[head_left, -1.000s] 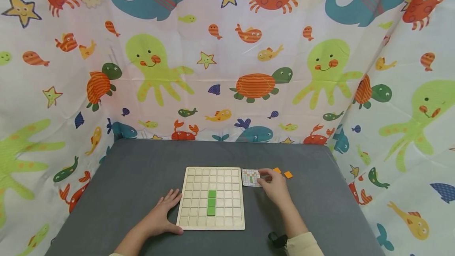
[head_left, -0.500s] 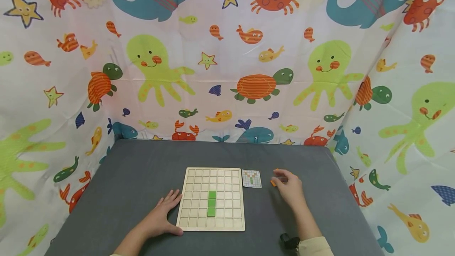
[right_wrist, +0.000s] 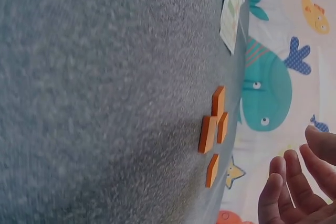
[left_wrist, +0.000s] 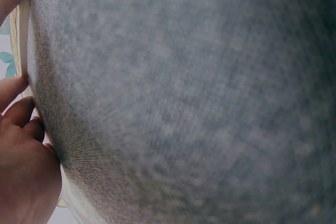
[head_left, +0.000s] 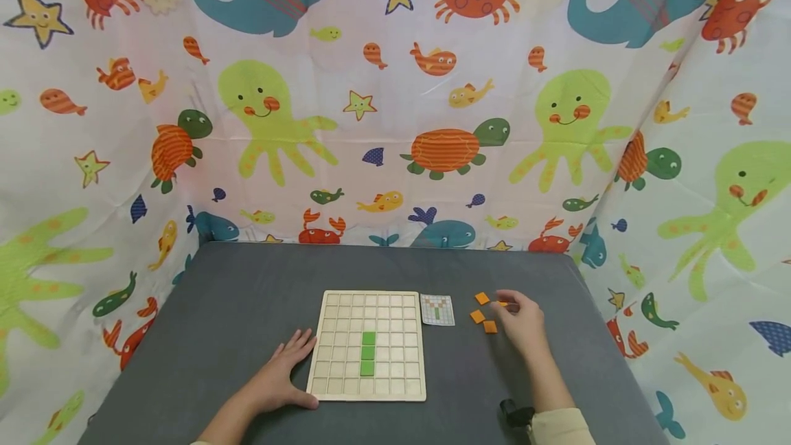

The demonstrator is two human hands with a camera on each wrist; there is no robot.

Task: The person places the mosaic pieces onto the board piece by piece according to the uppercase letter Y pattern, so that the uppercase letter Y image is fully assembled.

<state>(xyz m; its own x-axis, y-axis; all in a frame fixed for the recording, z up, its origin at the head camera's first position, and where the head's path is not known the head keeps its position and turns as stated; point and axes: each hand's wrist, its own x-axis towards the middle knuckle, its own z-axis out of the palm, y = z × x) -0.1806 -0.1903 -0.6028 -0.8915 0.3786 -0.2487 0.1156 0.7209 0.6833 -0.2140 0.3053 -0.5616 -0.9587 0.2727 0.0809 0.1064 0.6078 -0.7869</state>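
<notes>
A wooden grid board (head_left: 395, 349) lies on the table, with three green square tiles (head_left: 368, 352) in a column in its cells. My left hand (head_left: 281, 373) rests at the board's left side, fingers spread, thumb by the near corner. In the left wrist view, the left hand's fingers (left_wrist: 18, 108) meet the board's edge. My right hand (head_left: 524, 321) hovers at several orange square tiles (head_left: 490, 327), one partly covered by its fingertips in the head view. In the right wrist view, those orange tiles (right_wrist: 207, 134) lie on the cloth, and the right hand's loosely bent fingers hold nothing.
A small pattern card (head_left: 437, 310) lies between the board and the orange tiles. Grey cloth (head_left: 259, 280) covers the table. A curtain (head_left: 395, 122) printed with sea animals stands behind and along both sides. A black strap (head_left: 516, 414) is at the right wrist.
My right hand has moved right from the card to the orange tiles. It has drawn back a little, so more tiles show. The left hand has stayed at the board.
</notes>
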